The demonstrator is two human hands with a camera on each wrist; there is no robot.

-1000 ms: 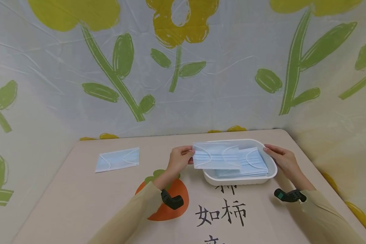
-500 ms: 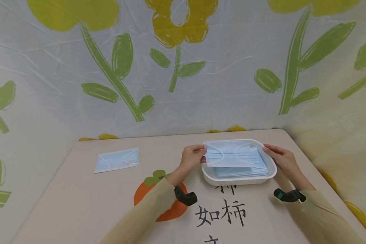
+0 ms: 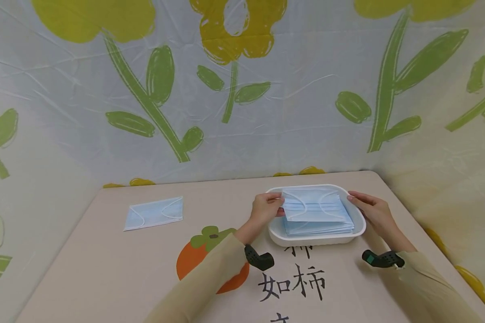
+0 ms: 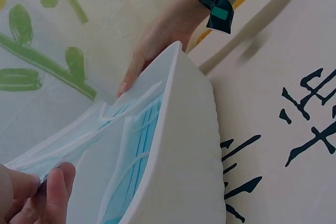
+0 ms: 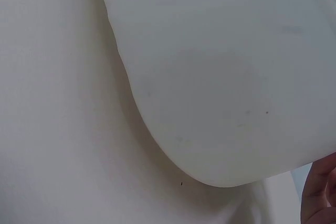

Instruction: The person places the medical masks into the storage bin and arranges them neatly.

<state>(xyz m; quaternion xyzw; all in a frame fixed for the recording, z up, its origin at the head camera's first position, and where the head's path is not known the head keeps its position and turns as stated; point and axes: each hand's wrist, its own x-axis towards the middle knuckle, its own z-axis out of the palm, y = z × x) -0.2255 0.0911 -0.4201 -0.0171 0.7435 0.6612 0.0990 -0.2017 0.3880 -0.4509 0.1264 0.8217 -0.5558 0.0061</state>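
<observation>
My left hand (image 3: 266, 208) pinches the left end of a light blue face mask (image 3: 313, 206) with white ear loops. The mask is held over a white plastic basin (image 3: 317, 241), above a stack of masks (image 3: 321, 228) lying inside. In the left wrist view, thumb and fingertips (image 4: 67, 171) meet at the mask's edge. My right hand (image 3: 376, 213) grips the basin's right rim; the left wrist view shows that hand (image 4: 157, 43) at the far end. The right wrist view shows mostly the basin's outer wall (image 5: 210, 87), with part of a hand (image 5: 319, 192) at the lower right edge.
Another blue mask (image 3: 153, 213) lies flat on the left of the table. The pale tabletop (image 3: 105, 269) carries a printed orange persimmon (image 3: 190, 260) and black characters (image 3: 293, 285). A flower-patterned curtain (image 3: 299, 134) hangs behind and at the sides.
My left hand has moved right, bringing the pinched mask from the basin's left edge to over the stack. The right hand stays at the basin's right rim.
</observation>
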